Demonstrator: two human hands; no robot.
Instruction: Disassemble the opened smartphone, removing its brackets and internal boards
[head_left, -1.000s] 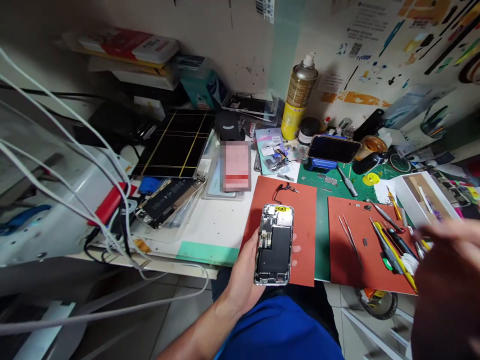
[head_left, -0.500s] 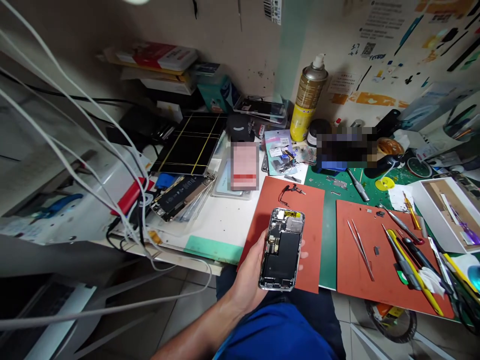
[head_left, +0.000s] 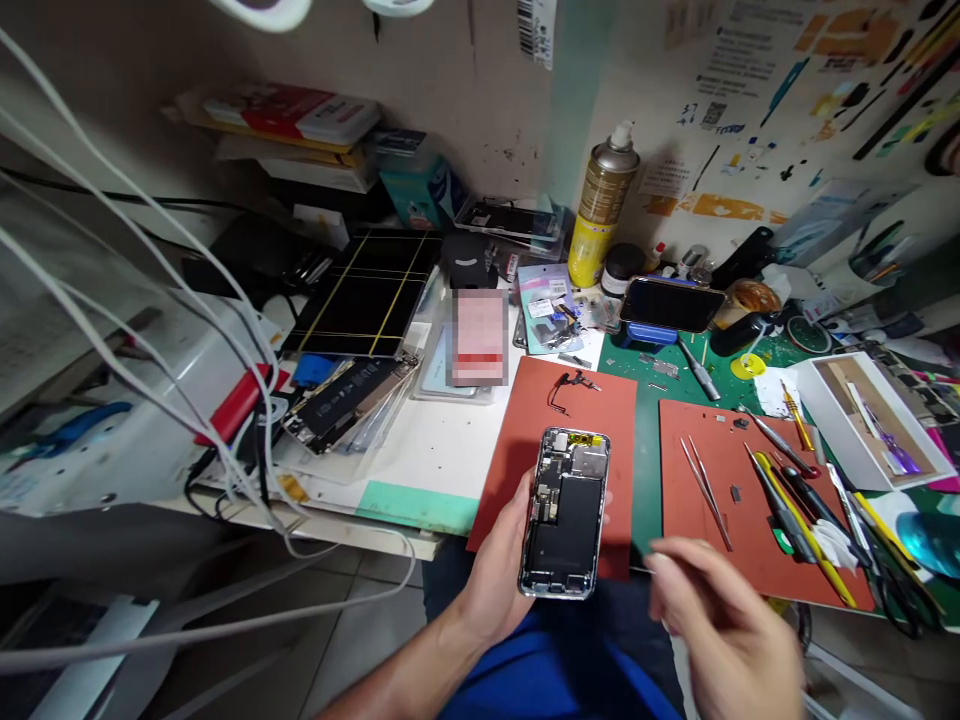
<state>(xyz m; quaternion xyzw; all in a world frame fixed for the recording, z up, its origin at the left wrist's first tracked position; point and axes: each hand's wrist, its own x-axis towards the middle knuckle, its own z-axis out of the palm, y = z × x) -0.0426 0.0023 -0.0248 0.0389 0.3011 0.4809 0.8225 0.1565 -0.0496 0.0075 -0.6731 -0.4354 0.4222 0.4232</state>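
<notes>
My left hand (head_left: 495, 570) is closed around an opened smartphone (head_left: 567, 520), held above the front edge of the left orange mat. The phone's inside faces up, with a black battery, small boards, connectors and yellow tape near its top end. To the right of the phone, my right hand (head_left: 727, 620) is in the air with nothing visible in it. Its fingers are loosely bent, somewhat apart and slightly blurred. A thin black flex cable (head_left: 574, 388) lies on the left orange mat (head_left: 517, 440) beyond the phone.
On the right orange mat (head_left: 690, 500) lie tweezers (head_left: 707, 495), screwdrivers and other tools. Behind stand a spray can (head_left: 604, 205) and a phone on a blue stand (head_left: 671, 303). Left are an opened device (head_left: 349, 400), a dark panel (head_left: 367, 290) and hanging white cables (head_left: 161, 340).
My right hand has come into view at the lower right. My left hand still holds the phone, at nearly the same place. The view has shifted slightly to the right.
</notes>
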